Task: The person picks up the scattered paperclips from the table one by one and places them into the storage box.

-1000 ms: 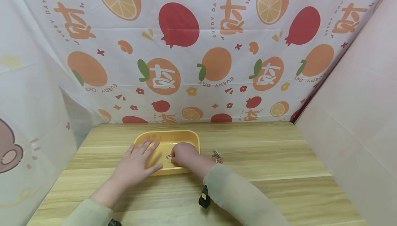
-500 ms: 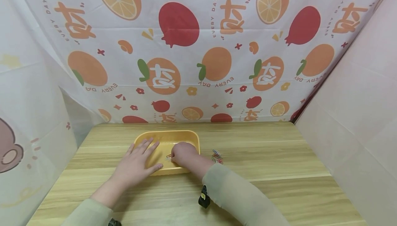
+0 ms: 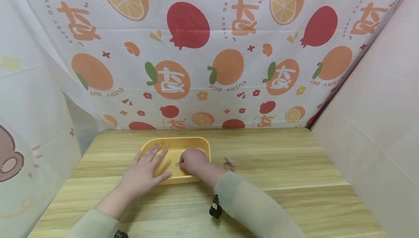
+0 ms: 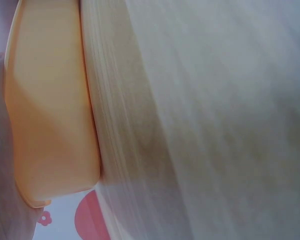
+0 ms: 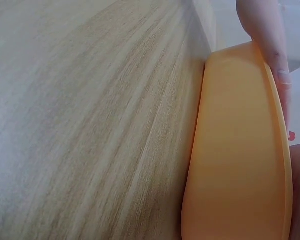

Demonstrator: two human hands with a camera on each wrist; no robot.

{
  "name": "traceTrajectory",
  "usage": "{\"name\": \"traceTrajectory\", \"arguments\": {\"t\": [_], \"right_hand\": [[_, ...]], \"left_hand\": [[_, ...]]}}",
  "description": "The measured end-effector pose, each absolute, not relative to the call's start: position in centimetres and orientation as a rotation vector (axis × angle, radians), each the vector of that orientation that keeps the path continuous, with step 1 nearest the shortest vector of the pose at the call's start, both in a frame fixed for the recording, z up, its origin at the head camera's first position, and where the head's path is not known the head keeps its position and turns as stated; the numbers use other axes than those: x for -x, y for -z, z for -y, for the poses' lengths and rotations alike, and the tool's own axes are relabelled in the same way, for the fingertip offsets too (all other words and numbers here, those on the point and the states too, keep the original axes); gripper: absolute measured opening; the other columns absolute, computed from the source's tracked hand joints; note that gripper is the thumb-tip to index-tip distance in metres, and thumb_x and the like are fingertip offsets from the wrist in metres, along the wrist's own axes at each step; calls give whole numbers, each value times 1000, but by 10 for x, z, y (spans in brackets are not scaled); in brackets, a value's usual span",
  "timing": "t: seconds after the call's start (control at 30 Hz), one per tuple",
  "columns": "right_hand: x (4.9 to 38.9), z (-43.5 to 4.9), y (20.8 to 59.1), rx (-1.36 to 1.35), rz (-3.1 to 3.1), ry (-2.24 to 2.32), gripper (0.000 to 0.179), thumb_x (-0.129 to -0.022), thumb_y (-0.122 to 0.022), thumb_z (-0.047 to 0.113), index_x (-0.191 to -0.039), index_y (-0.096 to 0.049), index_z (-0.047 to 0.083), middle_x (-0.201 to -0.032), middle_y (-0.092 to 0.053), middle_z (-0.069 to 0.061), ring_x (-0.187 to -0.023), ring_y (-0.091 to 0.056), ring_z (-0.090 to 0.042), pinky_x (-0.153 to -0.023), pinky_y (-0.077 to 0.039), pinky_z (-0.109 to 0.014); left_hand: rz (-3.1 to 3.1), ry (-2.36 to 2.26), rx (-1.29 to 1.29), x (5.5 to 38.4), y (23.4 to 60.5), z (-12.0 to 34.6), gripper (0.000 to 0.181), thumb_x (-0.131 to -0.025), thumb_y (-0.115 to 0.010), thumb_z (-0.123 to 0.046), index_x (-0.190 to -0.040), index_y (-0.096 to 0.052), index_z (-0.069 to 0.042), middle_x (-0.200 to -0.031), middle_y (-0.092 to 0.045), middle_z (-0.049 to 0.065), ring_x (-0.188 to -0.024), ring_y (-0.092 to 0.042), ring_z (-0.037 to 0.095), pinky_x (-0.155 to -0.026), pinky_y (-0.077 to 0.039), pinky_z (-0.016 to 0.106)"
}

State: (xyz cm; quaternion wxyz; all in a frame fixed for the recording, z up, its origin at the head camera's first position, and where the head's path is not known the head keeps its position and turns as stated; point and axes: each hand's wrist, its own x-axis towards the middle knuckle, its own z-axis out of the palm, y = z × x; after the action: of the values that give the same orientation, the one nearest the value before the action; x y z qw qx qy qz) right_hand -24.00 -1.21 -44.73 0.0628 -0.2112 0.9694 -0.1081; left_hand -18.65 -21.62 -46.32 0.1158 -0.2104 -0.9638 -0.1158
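Observation:
A yellow plastic tray (image 3: 178,180) stands on the wooden table, with a few small paper clips (image 3: 177,167) lying on its floor. My left hand (image 3: 144,170) rests on the tray's left rim, fingers spread and straight, thumb along the front rim. Inside the tray, my right hand (image 3: 194,161) has curled fingers and pinches at an orange paper clip (image 3: 178,164); the palm side is hidden from the head view. In the left wrist view the tray's outer wall (image 4: 55,100) fills the left side. The right wrist view shows the tray wall (image 5: 237,145) with left-hand fingers (image 5: 282,75) over its rim.
To the right of the tray, a small heap of coloured paper clips (image 3: 229,164) lies on the table (image 3: 278,165). A fruit-print cloth (image 3: 203,67) hangs behind the table, with pale cloths at both sides.
My right hand has shifted very slightly left and away from me inside the tray, staying by the clips. The left hand, tray and outside heap look the same.

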Motion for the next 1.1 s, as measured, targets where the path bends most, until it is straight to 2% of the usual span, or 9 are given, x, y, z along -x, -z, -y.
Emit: {"name": "traceTrajectory", "arguments": {"t": [0.17,0.27,0.37,0.57,0.73,1.1], "right_hand": [[239,11,446,612,-2942,353,11,-90,-72,36,-93,-80,29,-93,-71,19,-92,-65,-3,-79,-52,-24],[238,8,443,634,-2951,396,14,-91,-71,36,-99,-80,28,-99,-72,18,-97,-65,-5,-82,-53,-24],[238,5,439,654,-2949,451,17,-92,-71,35,-103,-80,26,-98,-72,16,-91,-65,-3,-78,-53,-23],[234,-1,434,622,-2934,633,21,-93,-70,34,-109,-78,24,-82,-66,15,-72,-56,0,-62,-46,-19],[231,-11,432,623,-2975,775,24,-92,-71,35,-112,-77,23,-82,-63,15,-72,-53,0,-62,-45,-19],[226,-43,429,554,-3069,1020,25,-92,-71,34,-113,-77,22,-90,-67,12,-74,-53,-6,-63,-45,-20]], "left_hand": [[2847,339,617,187,462,215,85,-88,-61,-65,-155,-36,-19,-160,-30,11,-147,-25,37,-117,-11,62],[2852,335,620,187,462,215,84,-88,-61,-65,-155,-36,-20,-161,-30,11,-147,-24,36,-117,-11,63],[2852,339,619,187,462,215,84,-88,-61,-65,-155,-36,-20,-160,-30,11,-147,-24,36,-117,-11,63],[2845,339,616,186,461,215,84,-88,-61,-65,-154,-37,-19,-160,-31,11,-147,-25,36,-117,-12,63],[2854,332,620,187,460,215,85,-89,-59,-66,-155,-36,-19,-160,-30,12,-147,-24,36,-117,-11,63],[2852,331,626,188,462,216,86,-88,-58,-67,-155,-36,-18,-160,-30,13,-147,-25,38,-117,-10,63]]}}
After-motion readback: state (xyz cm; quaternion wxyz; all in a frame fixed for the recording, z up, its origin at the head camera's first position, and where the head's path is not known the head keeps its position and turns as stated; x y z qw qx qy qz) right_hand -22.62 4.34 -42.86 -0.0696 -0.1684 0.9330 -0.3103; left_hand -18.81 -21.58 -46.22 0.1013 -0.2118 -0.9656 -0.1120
